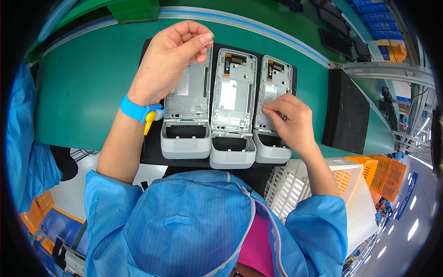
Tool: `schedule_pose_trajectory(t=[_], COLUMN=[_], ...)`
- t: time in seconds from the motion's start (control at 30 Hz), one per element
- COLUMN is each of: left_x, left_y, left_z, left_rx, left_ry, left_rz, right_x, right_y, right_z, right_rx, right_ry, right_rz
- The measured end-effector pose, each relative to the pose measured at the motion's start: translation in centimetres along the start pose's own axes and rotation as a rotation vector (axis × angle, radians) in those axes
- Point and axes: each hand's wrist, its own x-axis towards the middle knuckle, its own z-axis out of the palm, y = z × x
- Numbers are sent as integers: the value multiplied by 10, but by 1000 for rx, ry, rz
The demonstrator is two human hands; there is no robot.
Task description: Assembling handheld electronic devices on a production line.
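Observation:
Three light-grey plastic device housings lie side by side, each with a flat recessed panel and a deep hollow end toward me. My left hand point(168, 62) is raised over the far part of the left housing point(186, 147), thumb and index finger pinched. A tiny pale bit shows at those fingertips, too small to name. Over the right housing point(273, 154) my right hand point(295, 121) is closed in a pinch, its fingertips close to the panel; whatever they hold is hidden. Between them, the middle housing point(232, 159) is untouched, with a brown-and-black flex piece point(234, 62) at its far end.
Beneath the housings is a black mat point(153, 150) on a green table point(92, 92). A black block point(347, 113) stands at the right. White crates point(286, 189) and orange crates point(390, 177) are at lower right. My left wrist wears a blue strap point(132, 108). Another person's blue sleeve point(20, 134) is at far left.

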Motion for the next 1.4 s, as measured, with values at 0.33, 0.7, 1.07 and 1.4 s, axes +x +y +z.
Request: schedule_pose_trajectory(t=[0.33,0.7,1.07,1.4], left_x=[0,-7,-9,-9], left_y=[0,-12,-12,-10], left_z=[-6,15,20,20], left_rx=[20,53,21,111], left_ry=[-60,-223,-281,-226], left_rz=[-11,-210,-237,-82], right_x=[-4,12,61,64], right_y=[11,-17,-43,-41], right_z=[-14,-11,17,27], right_rx=[-266,61,743,960], right_ry=[-50,35,5,55], right_rz=[-277,-61,437,461])
